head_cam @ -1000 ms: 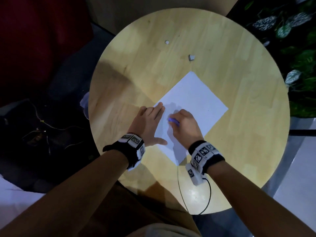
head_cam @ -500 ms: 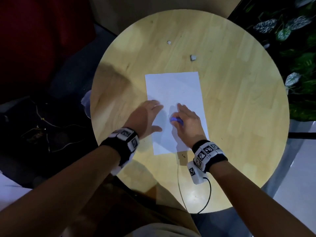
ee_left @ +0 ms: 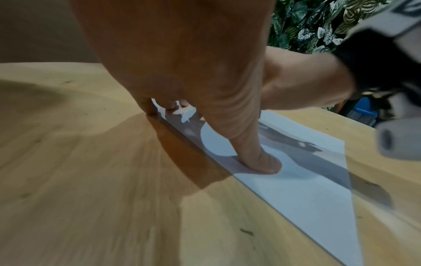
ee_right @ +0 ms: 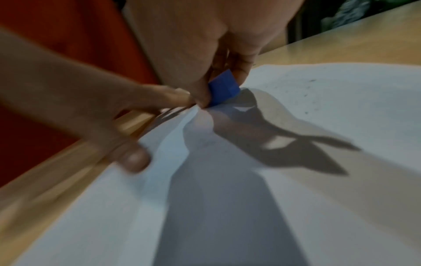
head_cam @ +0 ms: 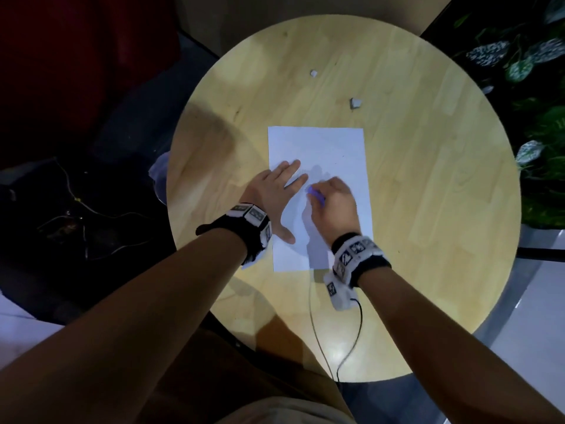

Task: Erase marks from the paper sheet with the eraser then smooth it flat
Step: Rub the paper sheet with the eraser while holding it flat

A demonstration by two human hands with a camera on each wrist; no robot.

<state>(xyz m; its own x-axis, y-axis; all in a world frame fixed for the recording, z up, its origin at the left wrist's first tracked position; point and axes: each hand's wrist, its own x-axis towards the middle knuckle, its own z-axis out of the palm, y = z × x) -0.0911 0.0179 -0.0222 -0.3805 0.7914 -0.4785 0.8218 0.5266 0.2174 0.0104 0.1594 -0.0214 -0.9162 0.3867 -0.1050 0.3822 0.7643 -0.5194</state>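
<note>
White paper sheet [head_cam: 318, 148]; blue eraser [ee_right: 224, 89]; pale wood table [head_cam: 428, 179]; white-speckled green leaves [head_cam: 519, 65]

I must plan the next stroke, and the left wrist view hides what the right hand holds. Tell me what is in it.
Observer: The right hand pinches a blue eraser, with one corner down on the paper sheet.
Operator: Report any marks near it.
Observer: In the right wrist view, faint dark specks lie on the sheet just beyond the eraser. They are too blurred to read.
Operator: Check past the sheet's far edge.
Observer: In the head view, two small white scraps lie on the table beyond that edge, apart from the sheet.
</note>
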